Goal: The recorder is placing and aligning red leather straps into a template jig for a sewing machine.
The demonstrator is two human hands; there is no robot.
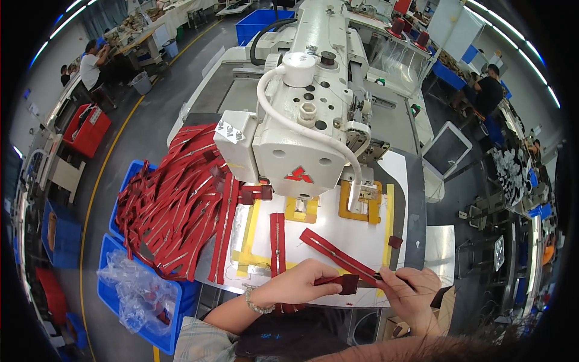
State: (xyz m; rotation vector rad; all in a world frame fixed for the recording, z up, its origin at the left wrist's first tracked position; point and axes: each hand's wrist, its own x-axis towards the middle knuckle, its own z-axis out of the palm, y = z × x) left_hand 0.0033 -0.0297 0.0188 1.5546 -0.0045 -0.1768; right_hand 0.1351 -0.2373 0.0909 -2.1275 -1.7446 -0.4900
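Note:
My left hand (298, 280), with a bead bracelet, pinches a red strip with a dark red square tab (348, 285) above the machine table's front edge. My right hand (410, 295) grips a small dark tool (403, 281) at the lower end of a red zipper (332, 252) lying diagonally. Another red zipper (277, 244) lies upright on the white, yellow-taped work plate (253, 253). A small dark red patch (395, 241) rests at the plate's right. Behind stands a white industrial sewing machine (301, 151) with yellow frames (362, 217) under its head.
A large pile of red zippers (163, 211) covers the table's left over a blue bin. A second blue bin (105, 277) holds clear plastic bags. A tablet screen (446, 145) stands at the right. Other people (90, 69) sit at benches along both sides beside crates.

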